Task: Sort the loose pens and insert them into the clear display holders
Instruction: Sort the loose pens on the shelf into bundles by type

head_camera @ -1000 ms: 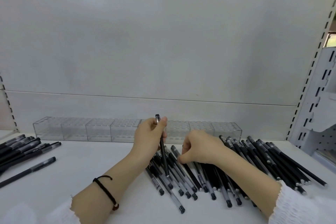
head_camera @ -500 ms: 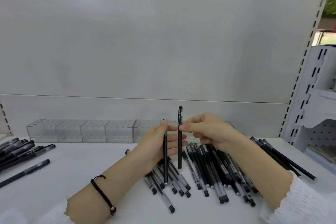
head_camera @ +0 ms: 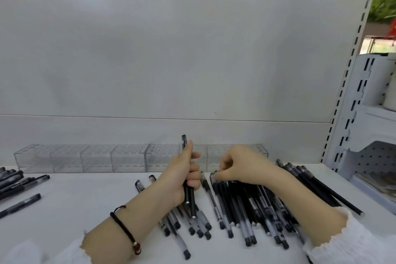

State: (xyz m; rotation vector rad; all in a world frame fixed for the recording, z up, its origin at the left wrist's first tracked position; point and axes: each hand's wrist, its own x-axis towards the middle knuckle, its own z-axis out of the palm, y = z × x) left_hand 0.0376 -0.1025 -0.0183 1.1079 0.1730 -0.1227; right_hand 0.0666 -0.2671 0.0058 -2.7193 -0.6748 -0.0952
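Note:
My left hand (head_camera: 182,176) grips two black pens (head_camera: 189,196) upright, their tops rising past my thumb. My right hand (head_camera: 237,166) reaches down onto the big pile of loose black pens (head_camera: 246,206) on the shelf, and its fingertips pinch the top end of one pen (head_camera: 213,177) in that pile. A row of clear display holders (head_camera: 96,157) with grids of holes stands along the back of the shelf, partly hidden behind both hands. No pens show in the holders.
A second group of black pens (head_camera: 15,182) lies at the far left, with one pen (head_camera: 20,204) apart from it. The white back panel (head_camera: 171,60) rises behind the holders. A slotted upright (head_camera: 347,83) and another white shelf unit (head_camera: 377,130) stand at the right.
The pen my right hand held upright is now in my left hand beside the first one. My right hand has dropped back down to the pile.

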